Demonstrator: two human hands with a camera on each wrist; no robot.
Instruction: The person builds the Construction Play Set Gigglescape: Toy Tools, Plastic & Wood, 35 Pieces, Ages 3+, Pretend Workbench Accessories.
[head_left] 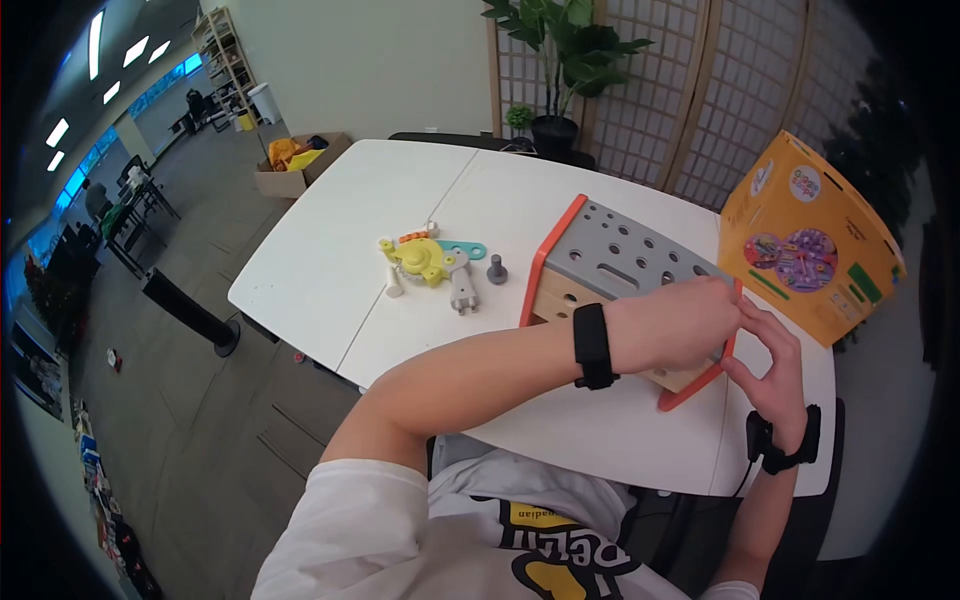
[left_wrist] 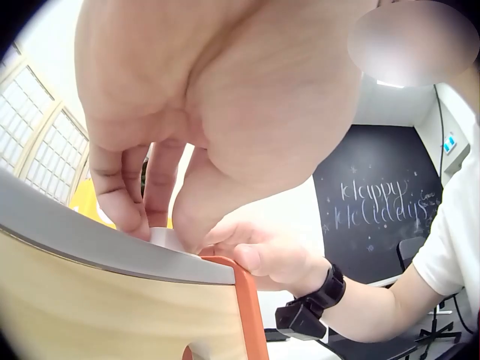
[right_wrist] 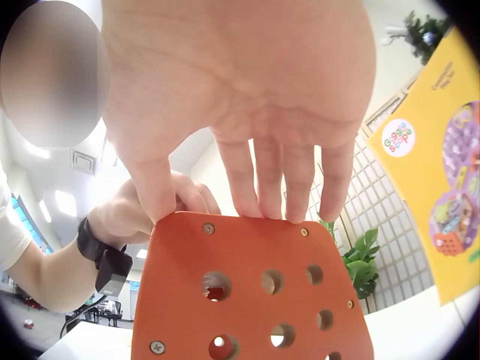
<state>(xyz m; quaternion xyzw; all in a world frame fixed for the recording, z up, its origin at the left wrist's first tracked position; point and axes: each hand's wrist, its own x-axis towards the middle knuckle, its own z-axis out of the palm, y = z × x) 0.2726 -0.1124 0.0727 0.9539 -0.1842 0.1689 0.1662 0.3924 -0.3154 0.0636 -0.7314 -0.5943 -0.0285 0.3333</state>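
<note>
A toy workbench with a grey perforated top [head_left: 640, 245], wooden sides and orange end panels [right_wrist: 255, 285] stands on the table. My left hand [head_left: 680, 320] reaches over its right end. In the left wrist view, the left thumb and fingers [left_wrist: 131, 214] pinch a small white piece [left_wrist: 166, 238] at the grey top, close to the orange corner; its shape is mostly hidden. At the right end panel is my right hand [head_left: 775, 370], its fairly straight fingers and thumb touching the panel's upper edge in the right wrist view.
Left of the workbench lie a yellow toy part [head_left: 420, 258], a grey claw-like piece [head_left: 461, 285], a teal strip [head_left: 465, 249] and a white peg [head_left: 393, 282]. A grey bolt [head_left: 497, 270] stands beside them. A large yellow box [head_left: 810, 240] stands at the table's right.
</note>
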